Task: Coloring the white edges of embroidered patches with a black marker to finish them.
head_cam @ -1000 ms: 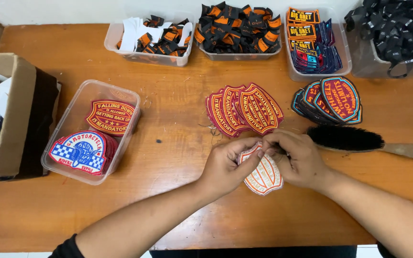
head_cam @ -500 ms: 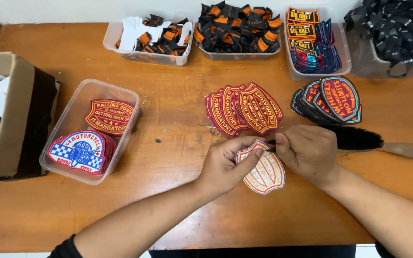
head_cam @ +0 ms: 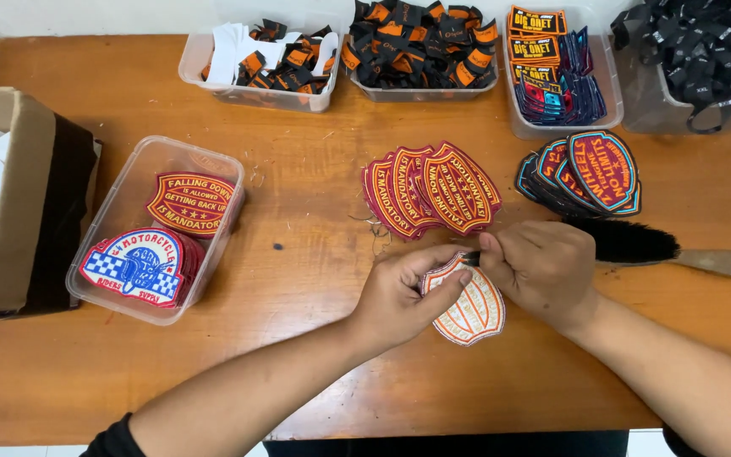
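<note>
Shield patch (head_cam: 472,311) gripped by left hand (head_cam: 408,292); right hand (head_cam: 543,271) pinched closed at its top edge.

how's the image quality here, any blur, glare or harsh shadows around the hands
Head view: sharp throughout, no motion blur on the left hand or right hand; light is even and soft, with only faint shadows under the hands and the white shield patch; slight sheen on the wooden table; the table's far edge bows a little from the wide lens.
</note>
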